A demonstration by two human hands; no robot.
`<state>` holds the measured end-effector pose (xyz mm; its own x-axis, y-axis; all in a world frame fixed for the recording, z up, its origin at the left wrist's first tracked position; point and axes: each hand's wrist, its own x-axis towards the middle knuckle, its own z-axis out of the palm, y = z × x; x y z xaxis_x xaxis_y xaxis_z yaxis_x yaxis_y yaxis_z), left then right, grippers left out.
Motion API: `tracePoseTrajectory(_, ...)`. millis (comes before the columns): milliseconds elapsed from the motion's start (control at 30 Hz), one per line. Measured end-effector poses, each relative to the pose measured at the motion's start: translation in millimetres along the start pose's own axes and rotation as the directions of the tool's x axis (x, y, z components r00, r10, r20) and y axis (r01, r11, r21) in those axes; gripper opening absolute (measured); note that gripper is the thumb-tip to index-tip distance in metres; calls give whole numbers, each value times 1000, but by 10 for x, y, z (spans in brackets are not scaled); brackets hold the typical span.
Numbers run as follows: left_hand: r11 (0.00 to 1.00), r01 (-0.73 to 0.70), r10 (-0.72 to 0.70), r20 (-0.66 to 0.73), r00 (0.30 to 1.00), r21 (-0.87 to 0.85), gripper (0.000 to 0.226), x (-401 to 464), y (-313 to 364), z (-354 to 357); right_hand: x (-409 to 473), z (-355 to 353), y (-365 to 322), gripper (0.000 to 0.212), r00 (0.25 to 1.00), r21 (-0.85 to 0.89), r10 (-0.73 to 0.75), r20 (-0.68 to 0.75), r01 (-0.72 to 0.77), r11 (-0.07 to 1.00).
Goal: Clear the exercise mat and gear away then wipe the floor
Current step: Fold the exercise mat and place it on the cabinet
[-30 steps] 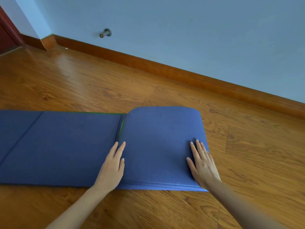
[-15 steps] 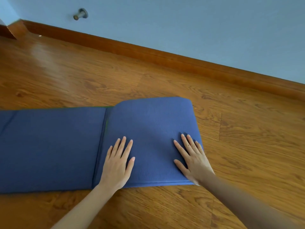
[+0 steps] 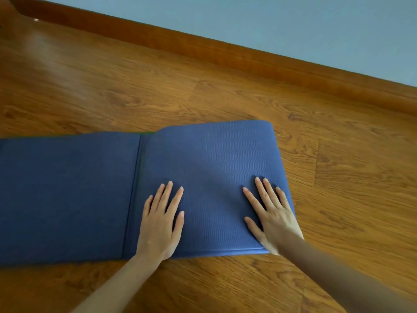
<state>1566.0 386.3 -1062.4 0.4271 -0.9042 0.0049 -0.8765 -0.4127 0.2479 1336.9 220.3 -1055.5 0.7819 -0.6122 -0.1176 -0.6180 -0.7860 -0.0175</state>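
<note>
A blue mat (image 3: pixel 67 195) lies flat on the wooden floor (image 3: pixel 158 91), its long axis running left to right across the view, with its right end folded over into a thicker stack (image 3: pixel 209 168) whose rounded fold faces right. The unfolded length stretches away to the left, past the frame's edge, so the next fold or roll would likely have to travel that way. The left hand (image 3: pixel 161 222) rests palm down, fingers spread, on the stack just beside its left edge, where the crease meets the single layer; it is the hand nearer the remaining mat. The right hand (image 3: pixel 270 218) presses flat, fingers spread, near the stack's right fold, gripping nothing. A sliver of green shows at the mat's far edge. Beyond the floor, a wooden skirting (image 3: pixel 248 57) runs diagonally under a pale blue wall (image 3: pixel 293 23). No other gear or cloth is visible.
</note>
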Motion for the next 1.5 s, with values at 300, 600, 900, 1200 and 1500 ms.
tracePoseTrajectory(300, 1000, 3, -3, 4, 1000, 25, 51, -11, -5, 21, 21, -75, -17, 66, 998, -20, 29, 59, -28, 999)
tracePoseTrajectory(600, 961, -277, 277, -15, 961, -14, 51, -202, 52, -318, -23, -249, 36, 84, 999, 53, 1, 47, -4, 999)
tracePoseTrajectory(900, 827, -535, 530, 79, 845, 174, 58, -403, -97, -215, -126, -441, 15, 58, 990, 164, 121, 68, -131, 978)
tracePoseTrajectory(1200, 833, -504, 499, 84, 862, 228, 104, -413, -68, -64, -269, -515, 20, 68, 889, 509, 408, 208, -455, 731)
tracePoseTrajectory(1500, 926, -355, 355, 18, 935, 133, 72, -482, -49, -162, -156, -726, 439, 44, 700, 751, 420, 578, -657, 61)
